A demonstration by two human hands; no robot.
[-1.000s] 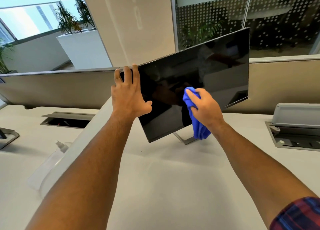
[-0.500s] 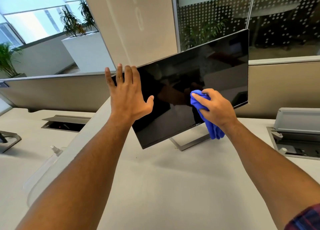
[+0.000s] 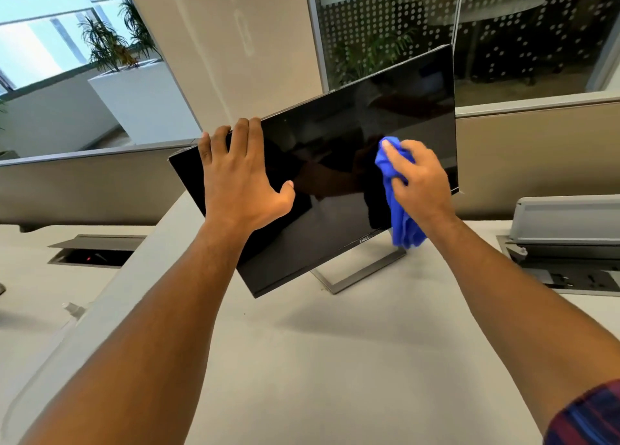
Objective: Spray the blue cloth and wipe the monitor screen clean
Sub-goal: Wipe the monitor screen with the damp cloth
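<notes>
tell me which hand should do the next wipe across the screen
Right. The right hand already holds the blue cloth bunched against the monitor screen. The left hand has no cloth; its fingers hook the top edge, seemingly steadying the monitor.

A pale desk (image 3: 335, 360) carries the monitor's stand (image 3: 355, 278).

Potted plants (image 3: 110, 47), desk cable boxes (image 3: 567, 243), partition (image 3: 84, 183).

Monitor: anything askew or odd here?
The monitor looks tilted, its left end lower than its right, though the head camera may be rolled. The left hand rests on its upper left; the right hand presses the blue cloth to the screen. No visible damage.
</notes>
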